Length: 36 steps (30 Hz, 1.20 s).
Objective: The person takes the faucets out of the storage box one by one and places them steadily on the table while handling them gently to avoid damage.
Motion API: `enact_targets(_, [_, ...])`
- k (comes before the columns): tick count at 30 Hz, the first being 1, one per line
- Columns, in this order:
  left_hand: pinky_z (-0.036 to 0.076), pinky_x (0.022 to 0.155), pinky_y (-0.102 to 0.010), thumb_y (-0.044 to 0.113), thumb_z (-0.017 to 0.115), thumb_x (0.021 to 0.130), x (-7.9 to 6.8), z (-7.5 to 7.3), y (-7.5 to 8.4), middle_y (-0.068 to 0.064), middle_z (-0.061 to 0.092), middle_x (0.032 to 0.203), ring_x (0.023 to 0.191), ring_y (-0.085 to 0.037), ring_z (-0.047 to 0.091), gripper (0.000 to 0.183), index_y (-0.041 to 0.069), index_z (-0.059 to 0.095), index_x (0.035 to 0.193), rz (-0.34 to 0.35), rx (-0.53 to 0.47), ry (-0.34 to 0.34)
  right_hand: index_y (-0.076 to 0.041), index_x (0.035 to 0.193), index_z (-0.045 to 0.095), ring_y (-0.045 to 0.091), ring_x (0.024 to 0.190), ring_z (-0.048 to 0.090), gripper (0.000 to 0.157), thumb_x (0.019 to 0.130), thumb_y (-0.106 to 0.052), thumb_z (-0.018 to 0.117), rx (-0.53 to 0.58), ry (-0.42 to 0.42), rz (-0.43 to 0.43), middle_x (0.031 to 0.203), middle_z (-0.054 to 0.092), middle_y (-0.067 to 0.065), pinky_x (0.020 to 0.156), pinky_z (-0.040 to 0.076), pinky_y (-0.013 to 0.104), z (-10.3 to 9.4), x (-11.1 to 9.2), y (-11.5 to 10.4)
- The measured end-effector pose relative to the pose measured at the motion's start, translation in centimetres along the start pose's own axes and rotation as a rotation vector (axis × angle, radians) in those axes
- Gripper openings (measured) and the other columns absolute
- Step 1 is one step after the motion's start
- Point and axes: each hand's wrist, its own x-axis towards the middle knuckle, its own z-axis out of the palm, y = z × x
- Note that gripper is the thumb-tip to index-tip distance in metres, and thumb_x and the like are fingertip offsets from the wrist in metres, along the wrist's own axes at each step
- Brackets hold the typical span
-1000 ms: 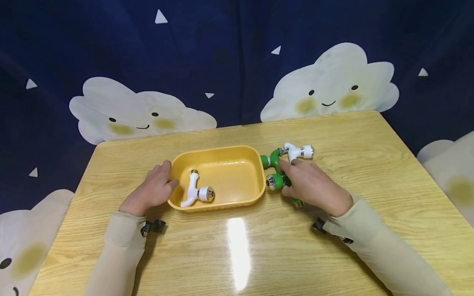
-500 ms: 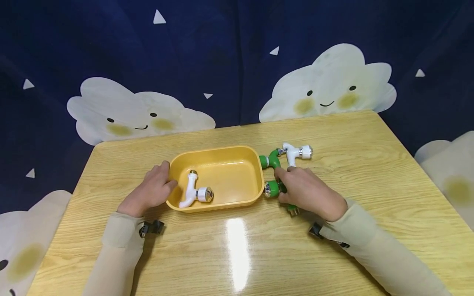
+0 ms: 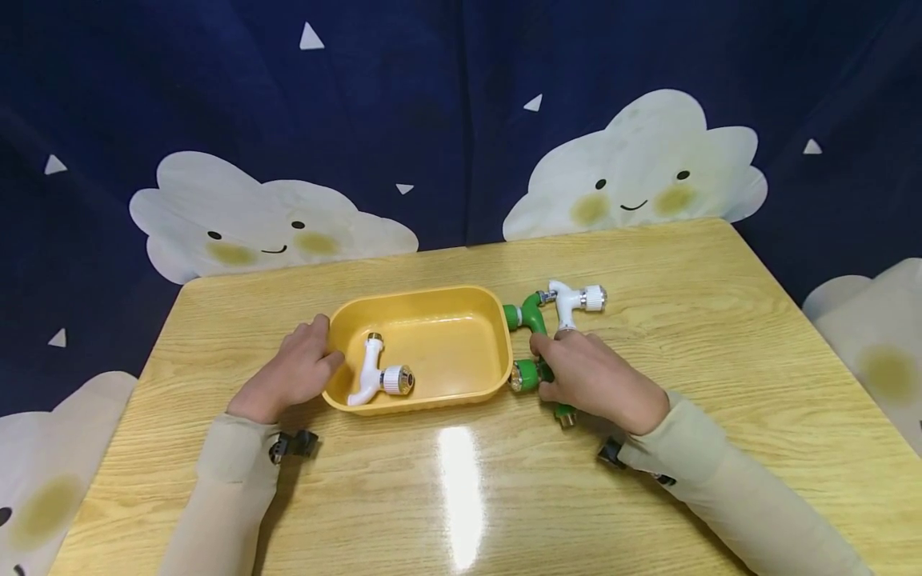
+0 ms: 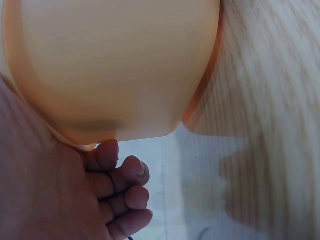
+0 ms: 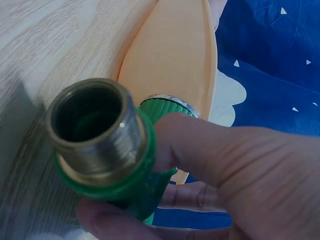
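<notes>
My left hand [image 3: 297, 366] grips the left end of a yellow plastic basin [image 3: 461, 352], thumb over the rim and fingers outside. Inside the basin, towards its left, lies a white faucet [image 3: 370, 370] with a ribbed knob. Just right of the basin, my right hand [image 3: 594, 380] holds a green faucet [image 3: 528, 375] between thumb and fingers. Its knob points at the basin wall, and its brass threaded end [image 5: 102, 135] faces the right wrist camera. Part of its body is hidden under the hand.
Beyond my right hand, a second green faucet [image 3: 531, 314] lies close against the basin's right end. A white faucet [image 3: 567, 302] sits beside it, partly behind the hand. The wooden table [image 3: 360, 496] ends at a dark blue cloud-print curtain [image 3: 446, 120].
My right hand has drawn the green faucet slightly nearer to me and to the left, and more of its threaded end shows. The left hand and basin have stayed in place.
</notes>
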Motion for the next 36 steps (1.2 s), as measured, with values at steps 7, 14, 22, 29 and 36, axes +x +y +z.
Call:
enact_targets(7, [0.028, 0.078, -0.039, 0.018, 0.047, 0.098, -0.1, 0.0, 0.1, -0.010, 0.040, 0.084, 0.086, -0.030, 0.041, 0.016, 0.004, 0.040, 0.099, 0.014, 0.008, 0.014, -0.008, 0.108, 0.062, 0.018, 0.062, 0.049, 0.033, 0.080, -0.013, 0.079, 0.013, -0.014, 0.008, 0.076, 0.057, 0.006, 0.050, 0.037, 0.027, 0.0, -0.2, -0.3])
enact_targets(14, [0.028, 0.079, -0.039, 0.018, 0.047, 0.098, 0.0, 0.0, 0.1, -0.010, 0.040, 0.085, 0.086, -0.030, 0.040, 0.015, 0.004, 0.040, 0.099, 0.011, 0.001, 0.007, -0.008, 0.100, 0.060, 0.016, 0.057, 0.048, 0.029, 0.079, -0.012, 0.080, 0.011, -0.023, 0.007, 0.069, 0.054, 0.005, 0.049, 0.037, 0.026, 0.3, -0.4, -0.4])
enact_targets(22, [0.028, 0.081, -0.040, 0.018, 0.047, 0.098, 0.0, -0.1, 0.1, -0.010, 0.040, 0.085, 0.086, -0.029, 0.040, 0.015, 0.004, 0.040, 0.099, 0.009, -0.010, 0.009, -0.007, 0.101, 0.061, 0.016, 0.058, 0.053, 0.029, 0.079, -0.012, 0.079, 0.014, -0.055, -0.002, 0.073, 0.058, 0.003, 0.049, 0.040, 0.027, 0.8, -0.2, -0.7])
enact_targets(29, [0.028, 0.079, -0.039, 0.017, 0.047, 0.098, -0.1, -0.1, 0.1, -0.009, 0.039, 0.083, 0.083, -0.028, 0.040, 0.014, 0.005, 0.039, 0.097, 0.014, -0.012, 0.020, -0.006, 0.102, 0.062, 0.016, 0.060, 0.054, 0.030, 0.079, -0.013, 0.080, -0.010, -0.059, 0.000, 0.074, 0.059, 0.004, 0.050, 0.040, 0.027, 1.1, -0.1, -0.8])
enact_targets(36, [0.029, 0.078, -0.038, 0.016, 0.047, 0.097, 0.0, 0.1, -0.1, -0.009, 0.038, 0.081, 0.082, -0.028, 0.041, 0.013, 0.005, 0.040, 0.096, 0.021, -0.013, 0.034, -0.006, 0.100, 0.062, 0.016, 0.059, 0.053, 0.027, 0.081, -0.012, 0.079, -0.007, -0.053, -0.018, 0.072, 0.057, 0.004, 0.050, 0.039, 0.027, 1.1, -0.1, -0.8])
